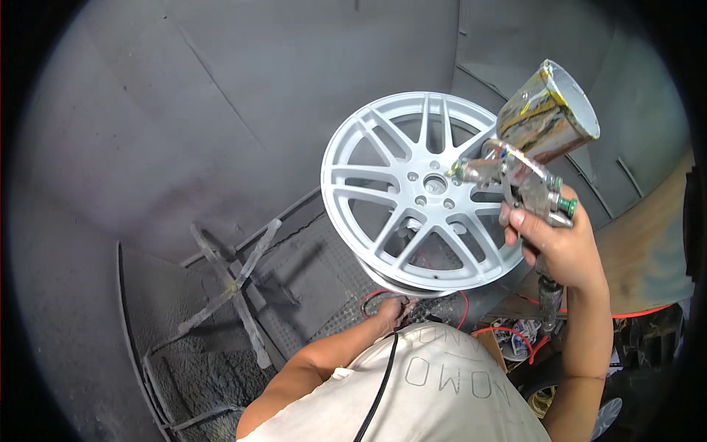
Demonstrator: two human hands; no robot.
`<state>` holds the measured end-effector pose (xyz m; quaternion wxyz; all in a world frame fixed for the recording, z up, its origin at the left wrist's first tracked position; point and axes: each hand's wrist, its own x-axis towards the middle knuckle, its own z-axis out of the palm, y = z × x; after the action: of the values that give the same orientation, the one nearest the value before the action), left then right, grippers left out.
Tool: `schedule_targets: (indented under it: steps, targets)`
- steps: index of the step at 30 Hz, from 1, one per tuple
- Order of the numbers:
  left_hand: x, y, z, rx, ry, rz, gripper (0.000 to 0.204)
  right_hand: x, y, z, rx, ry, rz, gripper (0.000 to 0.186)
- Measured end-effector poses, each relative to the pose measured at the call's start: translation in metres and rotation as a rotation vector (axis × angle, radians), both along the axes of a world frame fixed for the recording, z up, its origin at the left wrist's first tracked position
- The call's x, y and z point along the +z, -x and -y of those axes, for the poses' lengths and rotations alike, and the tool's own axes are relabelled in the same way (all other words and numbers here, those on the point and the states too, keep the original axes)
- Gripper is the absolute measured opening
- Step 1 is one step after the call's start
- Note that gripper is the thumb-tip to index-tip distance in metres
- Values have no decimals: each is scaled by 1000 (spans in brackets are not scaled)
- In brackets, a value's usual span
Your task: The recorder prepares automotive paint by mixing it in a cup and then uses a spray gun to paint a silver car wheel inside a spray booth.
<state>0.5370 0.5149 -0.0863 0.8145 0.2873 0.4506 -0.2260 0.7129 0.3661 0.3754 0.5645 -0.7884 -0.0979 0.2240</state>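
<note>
A white multi-spoke wheel rim (pixel 436 254) stands tilted in front of me, its face and centre hole toward me. My right hand (pixel 563 239) is wrapped round a metal spray gun (pixel 526 180) with green knobs, held over the rim's right side. The gun's nozzle points left, across the hub. On top of the gun sits a paint-streaked cup (pixel 541 114), tipped to the right. Low down, my left hand (pixel 398 309) is closed just below the rim's lower edge, beside a red hose (pixel 464 309). What its fingers hold is hidden.
A paint-coated cross-shaped stand (pixel 232 286) is at the left on the floor. Grey walls (pixel 221 96) curve round the work. At the lower right lie a tyre (pixel 541 379) and assorted clutter, near a curved brown panel (pixel 641 250). A black cord (pixel 379 390) hangs over my shirt.
</note>
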Motion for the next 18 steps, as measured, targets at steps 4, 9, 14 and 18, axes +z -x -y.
schedule_targets:
  steps: [4, 9, 14, 18]
  targets:
    - [-2, -5, -8, -30, -12, -16, 26, -2, -14, 1, -116, -14, 125, 17]
    - [-17, -10, -27, -70, -51, -17, 23, -3, -26, 29, -232, 109, 180, 27]
    - [-37, -34, -88, 133, -316, 17, 28, -1, -12, 59, -324, 172, 190, 34]
    - [-43, -61, -124, 195, -456, 36, 26, -7, -8, 67, -347, 163, 180, 34]
